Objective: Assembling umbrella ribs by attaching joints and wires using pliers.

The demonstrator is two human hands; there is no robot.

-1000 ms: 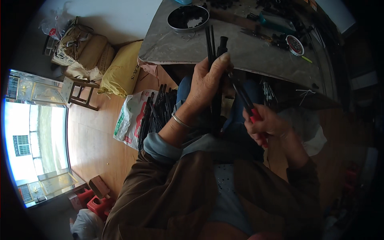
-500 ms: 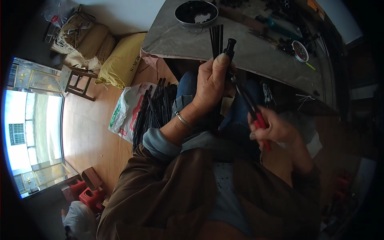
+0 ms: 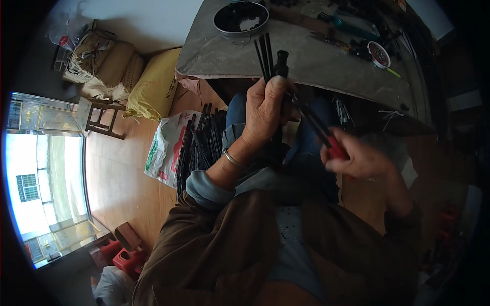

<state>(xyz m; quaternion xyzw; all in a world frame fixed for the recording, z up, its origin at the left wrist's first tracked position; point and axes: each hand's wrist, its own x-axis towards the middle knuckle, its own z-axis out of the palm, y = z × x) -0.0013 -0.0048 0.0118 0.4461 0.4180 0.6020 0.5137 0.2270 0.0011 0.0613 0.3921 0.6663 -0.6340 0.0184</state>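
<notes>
- head view: what is the left hand (image 3: pixel 264 109) doing?
- clamped around thin black rods (image 3: pixel 269 56) and a thicker, knob-ended black rod (image 3: pixel 282 64), toward twelve o'clock.
- and the right hand (image 3: pixel 360 157)?
- apart, at three o'clock, gripping red-handled pliers (image 3: pixel 336 146), their nose at one o'clock near the left fingers.

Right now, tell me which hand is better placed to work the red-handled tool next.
Probably the right hand: it grips the red-handled tool by its handles, the tip close beside the left hand. The left hand is occupied with thin black rods.
</notes>
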